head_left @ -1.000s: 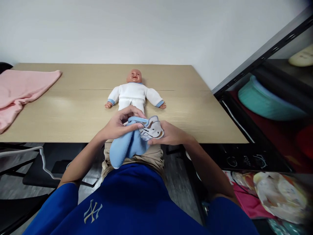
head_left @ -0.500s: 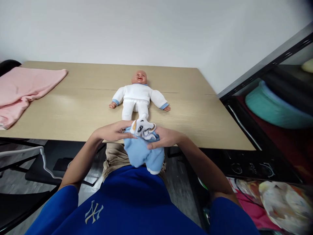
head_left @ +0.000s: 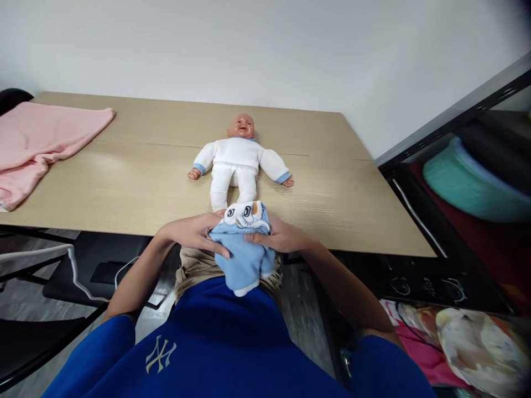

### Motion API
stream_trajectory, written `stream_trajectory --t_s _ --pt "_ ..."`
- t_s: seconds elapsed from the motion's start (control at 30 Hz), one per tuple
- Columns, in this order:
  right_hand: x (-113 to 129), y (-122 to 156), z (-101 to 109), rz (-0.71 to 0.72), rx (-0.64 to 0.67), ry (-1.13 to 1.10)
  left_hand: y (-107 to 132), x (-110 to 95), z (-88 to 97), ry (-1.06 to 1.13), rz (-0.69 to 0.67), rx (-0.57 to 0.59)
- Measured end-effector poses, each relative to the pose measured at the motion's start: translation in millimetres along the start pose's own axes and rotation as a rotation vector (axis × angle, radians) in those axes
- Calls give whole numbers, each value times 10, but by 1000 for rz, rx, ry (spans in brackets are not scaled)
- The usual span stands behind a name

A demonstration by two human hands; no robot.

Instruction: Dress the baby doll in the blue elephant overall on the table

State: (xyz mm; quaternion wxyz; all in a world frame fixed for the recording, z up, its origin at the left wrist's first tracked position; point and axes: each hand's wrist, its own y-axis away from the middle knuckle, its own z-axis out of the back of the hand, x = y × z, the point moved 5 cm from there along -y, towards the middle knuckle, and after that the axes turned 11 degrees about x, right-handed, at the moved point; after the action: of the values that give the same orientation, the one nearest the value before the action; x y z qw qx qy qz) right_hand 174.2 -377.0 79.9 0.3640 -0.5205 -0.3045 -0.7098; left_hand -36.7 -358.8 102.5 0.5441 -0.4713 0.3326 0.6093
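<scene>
A baby doll (head_left: 239,164) in a white suit with blue cuffs lies on its back on the wooden table (head_left: 124,182), feet toward me. Just below its feet, at the table's near edge, I hold a small light-blue garment (head_left: 245,255) with a white animal-face patch on top. My left hand (head_left: 191,233) grips its left side with fingers curled over the fabric. My right hand (head_left: 279,236) grips the right side the same way. The garment hangs down over my lap.
A pink cloth (head_left: 37,141) lies on the table's far left. A black shelf unit (head_left: 456,182) with a teal tub (head_left: 477,179) stands to the right. A white cable (head_left: 70,265) and dark chair parts sit under the table at left.
Both hands have turned and bunched the blue garment, so the animal-face patch now faces up at the doll's feet. The doll's legs, covered before, now show.
</scene>
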Motion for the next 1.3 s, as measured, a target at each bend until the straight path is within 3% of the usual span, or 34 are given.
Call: stream_trajectory --t_s 0.1,0.2,0.3,0.43,0.6,0.8,0.97,1.03,1.13,1.2,1.3 --pt "34 -4 -80 -22 245 44 17 123 27 63 -25 -143" --pt "41 8 -137 -24 350 48 29 205 2 47 23 -238" --pt "-56 23 -146 -10 293 -57 36 216 -96 55 78 -151" --pt "-279 36 -120 36 168 -218 60 197 -239 263 63 27" --pt "-467 -37 -162 42 143 -341 130 347 -255 319 74 -36" --pt "-587 -78 -75 -61 -100 -323 309 578 -217 424 137 -317" --pt "-298 -108 3 66 -75 -233 339 423 -244 447 200 -526" --pt "-129 -107 29 52 -133 -71 302 324 -276 374 215 -569" --pt "34 -86 58 -88 -353 161 260 273 -330 212 296 -692" --pt "81 -88 49 -171 -478 236 269 301 -360 98 385 -819" --pt "98 -146 26 -263 -543 277 301 366 -401 -60 548 -930"
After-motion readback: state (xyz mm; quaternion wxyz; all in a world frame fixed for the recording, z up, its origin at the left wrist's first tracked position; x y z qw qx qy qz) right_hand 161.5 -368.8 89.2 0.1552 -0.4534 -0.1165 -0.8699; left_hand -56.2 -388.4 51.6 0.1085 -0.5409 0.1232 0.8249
